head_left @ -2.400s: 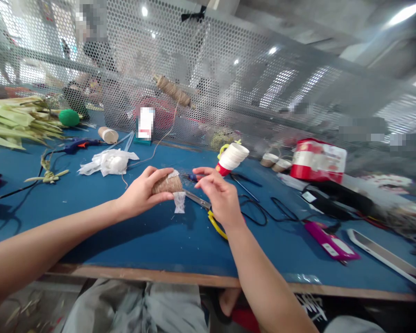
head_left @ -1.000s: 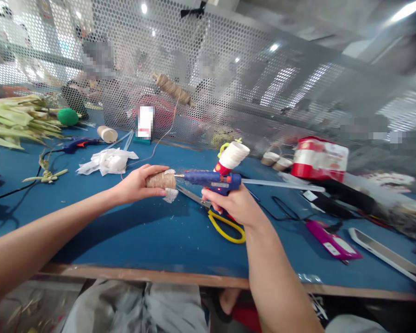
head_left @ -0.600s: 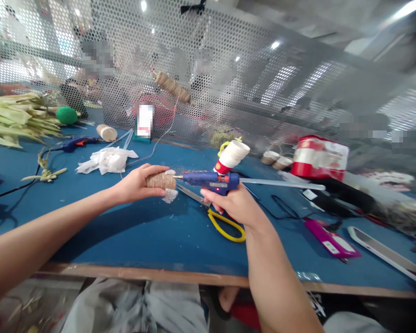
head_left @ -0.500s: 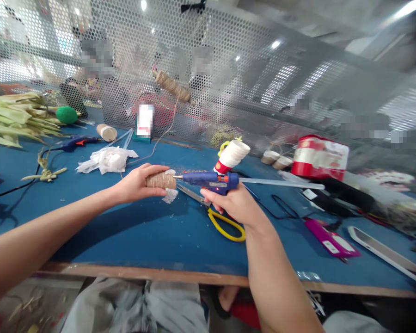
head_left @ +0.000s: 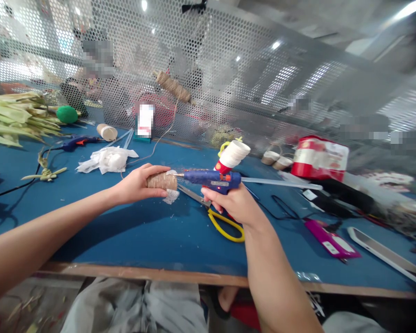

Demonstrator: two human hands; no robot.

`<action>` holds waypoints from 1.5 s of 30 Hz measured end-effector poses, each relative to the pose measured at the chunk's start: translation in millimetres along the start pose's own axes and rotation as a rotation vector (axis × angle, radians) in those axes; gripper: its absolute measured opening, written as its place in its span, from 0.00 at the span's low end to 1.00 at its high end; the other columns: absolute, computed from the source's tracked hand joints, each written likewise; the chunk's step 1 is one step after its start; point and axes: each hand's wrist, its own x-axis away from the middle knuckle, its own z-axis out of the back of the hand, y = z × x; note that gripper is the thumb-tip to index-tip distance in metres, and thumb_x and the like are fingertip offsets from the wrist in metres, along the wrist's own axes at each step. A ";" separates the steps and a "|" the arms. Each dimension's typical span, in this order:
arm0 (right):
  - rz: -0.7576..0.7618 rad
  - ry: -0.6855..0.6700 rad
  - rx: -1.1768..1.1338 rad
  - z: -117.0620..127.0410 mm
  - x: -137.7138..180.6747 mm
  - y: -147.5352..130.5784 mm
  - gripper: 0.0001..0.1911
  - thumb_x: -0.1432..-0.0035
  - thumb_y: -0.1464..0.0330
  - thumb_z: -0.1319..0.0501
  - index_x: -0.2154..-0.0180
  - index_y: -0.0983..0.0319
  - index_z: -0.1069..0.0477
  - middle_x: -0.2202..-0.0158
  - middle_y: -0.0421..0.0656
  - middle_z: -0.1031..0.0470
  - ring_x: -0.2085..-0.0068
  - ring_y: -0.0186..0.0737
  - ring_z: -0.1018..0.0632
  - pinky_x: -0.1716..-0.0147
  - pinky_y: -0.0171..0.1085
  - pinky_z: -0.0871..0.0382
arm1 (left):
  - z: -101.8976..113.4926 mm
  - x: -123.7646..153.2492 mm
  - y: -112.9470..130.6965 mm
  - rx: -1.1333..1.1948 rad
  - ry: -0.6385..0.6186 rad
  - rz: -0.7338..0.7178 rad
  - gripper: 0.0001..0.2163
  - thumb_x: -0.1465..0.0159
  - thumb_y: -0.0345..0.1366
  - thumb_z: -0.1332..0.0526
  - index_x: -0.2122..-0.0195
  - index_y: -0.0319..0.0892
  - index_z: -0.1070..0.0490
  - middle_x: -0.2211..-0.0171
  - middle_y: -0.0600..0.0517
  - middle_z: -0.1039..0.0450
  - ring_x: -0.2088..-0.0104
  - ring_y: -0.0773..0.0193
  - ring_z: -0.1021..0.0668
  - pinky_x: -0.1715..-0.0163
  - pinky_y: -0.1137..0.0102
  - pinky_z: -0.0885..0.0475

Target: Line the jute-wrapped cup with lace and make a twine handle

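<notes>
My left hand (head_left: 138, 184) is wrapped round a twine-wound paper cup (head_left: 162, 181), which lies on its side with some white, lacy material showing at its right end. A blue glue gun (head_left: 208, 178) sits in my right hand (head_left: 234, 201), its metal nozzle at the cup's right end; whether it touches I cannot tell. A clear glue stick (head_left: 280, 183) juts from the gun's back. Below the gun, scissors (head_left: 227, 229) with yellow handles lie on the table. Twine runs from a spool (head_left: 173, 87) on the mesh panel down toward my left hand.
A blue table (head_left: 142, 245) ends at a wooden edge near me. Crumpled white plastic (head_left: 107, 159), a second glue gun (head_left: 78, 143) and a cardboard roll (head_left: 107, 132) lie left. Stacked white cups (head_left: 236, 152), a red bag (head_left: 319, 157), a purple device (head_left: 333, 239) and a phone (head_left: 384, 252) stand or lie right.
The glue gun has shifted very slightly to the right with my right hand. My left hand still holds the twine-wound cup in almost the same place.
</notes>
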 end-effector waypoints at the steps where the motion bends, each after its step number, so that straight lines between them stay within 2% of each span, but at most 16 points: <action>1: 0.006 -0.002 -0.007 -0.8 -0.5 -0.1 0.12 0.49 0.62 0.39 0.76 0.64 0.34 0.81 0.39 0.31 0.86 0.25 0.36 0.86 0.29 0.41 | -0.1 -0.1 0.3 0.008 -0.001 0.000 0.28 0.47 0.46 0.38 0.47 0.40 0.38 0.57 0.45 0.31 0.56 0.59 0.28 0.55 0.64 0.33; 6: 0.000 -0.015 -0.022 -1.7 -0.6 0.1 0.12 0.50 0.62 0.39 0.75 0.64 0.34 0.81 0.39 0.30 0.87 0.24 0.37 0.88 0.29 0.42 | -0.1 -0.4 1.1 0.085 -0.018 0.022 0.28 0.47 0.46 0.38 0.47 0.41 0.38 0.52 0.45 0.32 0.52 0.58 0.29 0.51 0.63 0.36; 18: -0.034 -0.055 0.029 4.5 3.6 -6.6 0.12 0.50 0.63 0.39 0.77 0.64 0.35 0.82 0.39 0.31 0.86 0.25 0.36 0.87 0.29 0.41 | 1.6 -1.5 5.4 0.196 -0.033 0.102 0.30 0.49 0.48 0.38 0.47 0.39 0.38 0.49 0.44 0.33 0.50 0.56 0.30 0.49 0.62 0.36; 28: -0.053 -0.075 0.003 6.3 5.7 -13.1 0.11 0.52 0.63 0.38 0.77 0.63 0.35 0.83 0.38 0.33 0.87 0.25 0.37 0.88 0.29 0.41 | 2.7 -2.2 9.9 0.466 -0.058 0.220 0.30 0.49 0.45 0.36 0.47 0.37 0.38 0.53 0.43 0.29 0.57 0.57 0.25 0.60 0.66 0.29; 38: -0.030 -0.012 -0.021 5.8 5.1 -8.6 0.11 0.51 0.64 0.39 0.77 0.64 0.35 0.82 0.39 0.31 0.86 0.24 0.37 0.88 0.29 0.41 | 2.2 0.4 10.6 0.286 -0.046 0.083 0.30 0.49 0.47 0.37 0.47 0.38 0.38 0.49 0.44 0.32 0.51 0.54 0.29 0.51 0.63 0.35; 45: -0.012 0.021 -0.041 5.8 3.5 -5.0 0.11 0.51 0.63 0.39 0.76 0.64 0.35 0.83 0.37 0.32 0.87 0.24 0.37 0.88 0.29 0.41 | 0.5 1.4 11.5 0.194 -0.020 0.008 0.29 0.48 0.45 0.37 0.47 0.39 0.38 0.50 0.43 0.33 0.51 0.56 0.30 0.51 0.62 0.36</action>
